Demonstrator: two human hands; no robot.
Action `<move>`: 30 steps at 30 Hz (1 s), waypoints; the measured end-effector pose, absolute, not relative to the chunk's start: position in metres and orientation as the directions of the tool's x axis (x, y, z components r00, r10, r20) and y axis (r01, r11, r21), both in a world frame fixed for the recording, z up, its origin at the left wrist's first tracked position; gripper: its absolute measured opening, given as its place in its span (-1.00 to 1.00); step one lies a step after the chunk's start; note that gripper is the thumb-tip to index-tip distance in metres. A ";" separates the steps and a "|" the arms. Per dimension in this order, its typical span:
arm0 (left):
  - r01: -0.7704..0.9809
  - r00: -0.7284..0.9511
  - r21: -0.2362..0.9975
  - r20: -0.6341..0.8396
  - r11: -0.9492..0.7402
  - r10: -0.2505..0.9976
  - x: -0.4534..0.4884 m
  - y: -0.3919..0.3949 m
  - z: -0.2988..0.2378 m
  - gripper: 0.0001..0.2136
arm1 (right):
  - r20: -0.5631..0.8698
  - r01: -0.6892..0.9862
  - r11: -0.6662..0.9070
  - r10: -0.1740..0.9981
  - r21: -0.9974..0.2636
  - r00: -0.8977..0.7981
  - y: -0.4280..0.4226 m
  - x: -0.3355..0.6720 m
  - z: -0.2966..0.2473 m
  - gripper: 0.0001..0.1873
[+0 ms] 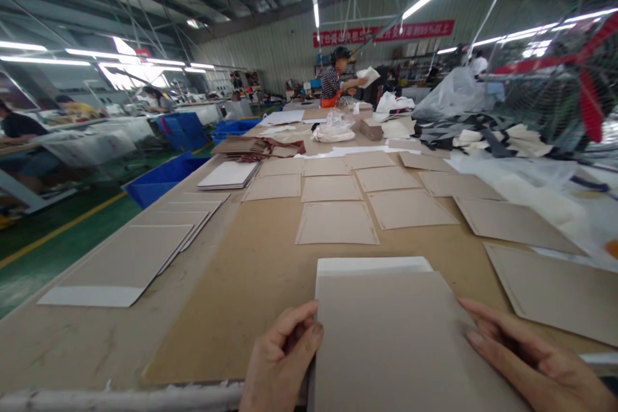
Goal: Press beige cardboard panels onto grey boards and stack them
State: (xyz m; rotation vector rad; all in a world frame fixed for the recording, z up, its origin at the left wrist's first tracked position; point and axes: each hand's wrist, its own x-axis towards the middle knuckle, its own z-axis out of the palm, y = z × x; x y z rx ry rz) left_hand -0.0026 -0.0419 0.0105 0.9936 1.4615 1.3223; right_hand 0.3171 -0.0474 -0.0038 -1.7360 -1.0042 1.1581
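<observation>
Close in front of me is a flat grey-brown panel (386,328) lying over a white board (374,264), whose strip shows past its far edge. My left hand (284,357) pinches the left edge between thumb and fingers. On the opposite edge my right hand (526,351) grips with thumb above and fingers alongside. The near end of the panel runs out of view. Just beyond it, several similar grey-brown pieces (337,223) are laid out in rows on the table (232,309). To the left, overlapping panels (120,257) with white edges form a staggered pile.
Behind the staggered pile sits a stack of white boards (226,175), then brown pieces (255,147). Blue bins (159,180) stand off the table's left side. Clear plastic and dark scraps (473,132) heap up at right, near a red-bladed fan (589,77). A co-worker (333,80) stands at the far end.
</observation>
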 end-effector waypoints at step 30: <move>0.269 -0.149 0.963 0.049 -0.007 0.988 -0.008 -0.006 -0.001 -0.78 | -0.083 0.481 -0.282 0.916 -0.830 0.394 -0.016 0.324 -0.035 -0.35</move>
